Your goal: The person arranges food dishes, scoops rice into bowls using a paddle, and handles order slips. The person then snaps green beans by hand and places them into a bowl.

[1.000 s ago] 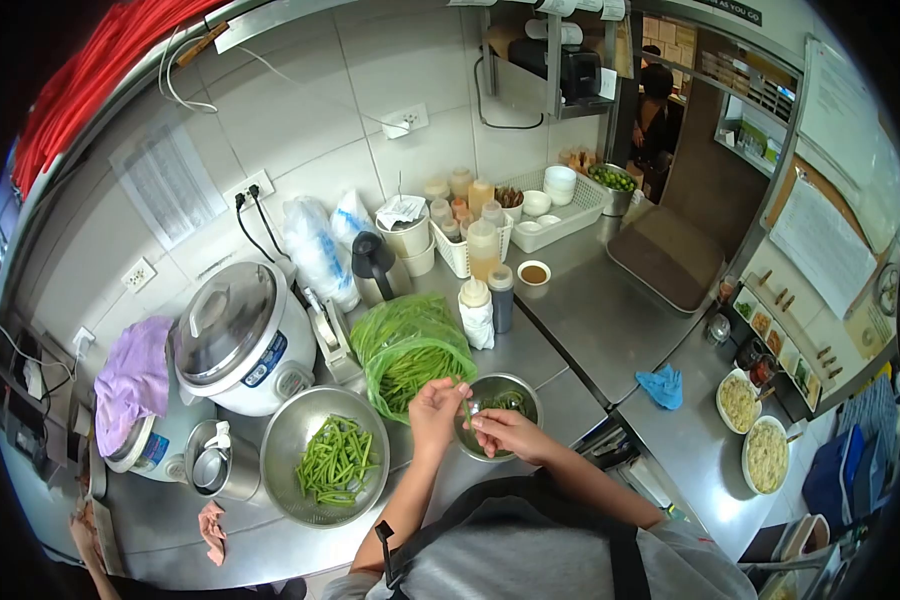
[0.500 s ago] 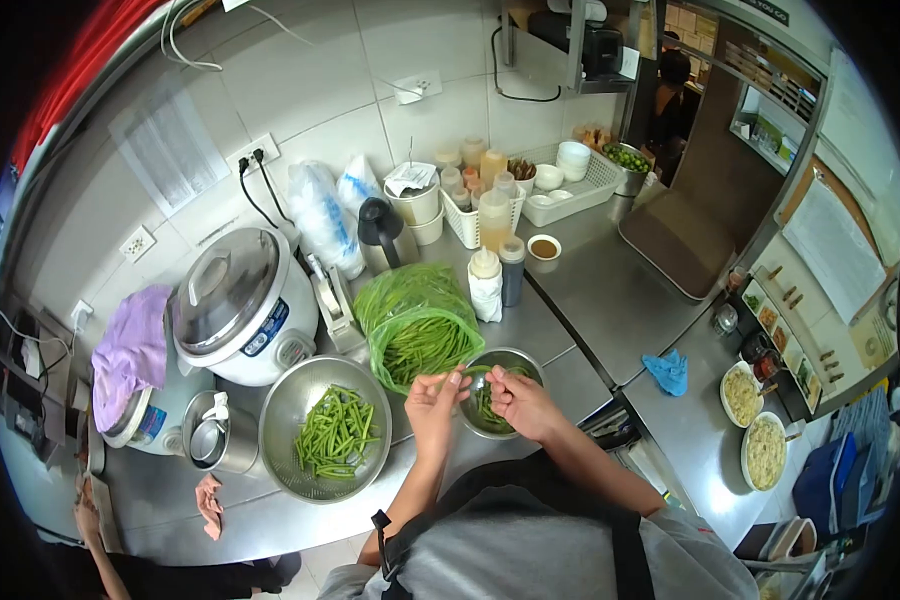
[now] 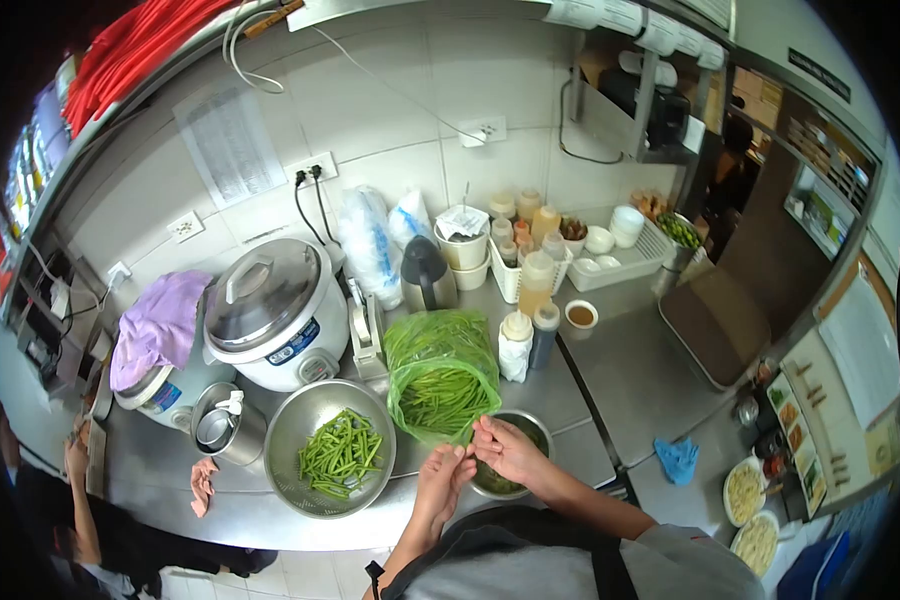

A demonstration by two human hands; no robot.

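My left hand (image 3: 443, 484) and my right hand (image 3: 509, 449) meet fingertip to fingertip in a pinch around a green bean (image 3: 470, 446), mostly hidden by the fingers. Below my right hand is a small steel bowl (image 3: 542, 432), partly covered by it, with bean pieces inside. Just behind my hands, a green plastic bag (image 3: 438, 335) lies with its mouth toward me, full of long green beans (image 3: 444, 398). To the left sits a steel colander (image 3: 286, 463) holding a heap of cut green beans (image 3: 338, 455).
A rice cooker (image 3: 274, 312), a steel pot (image 3: 252, 436) and a pink cloth (image 3: 202, 486) are on the left. Squeeze bottles (image 3: 515, 348) and a sauce cup (image 3: 581, 315) stand behind. A blue cloth (image 3: 676, 459) lies right. Another person's arm (image 3: 82, 500) shows far left.
The camera view has shifted, so the counter appears lower and farther right. My hands have come closer together, and less of the bean shows between them.
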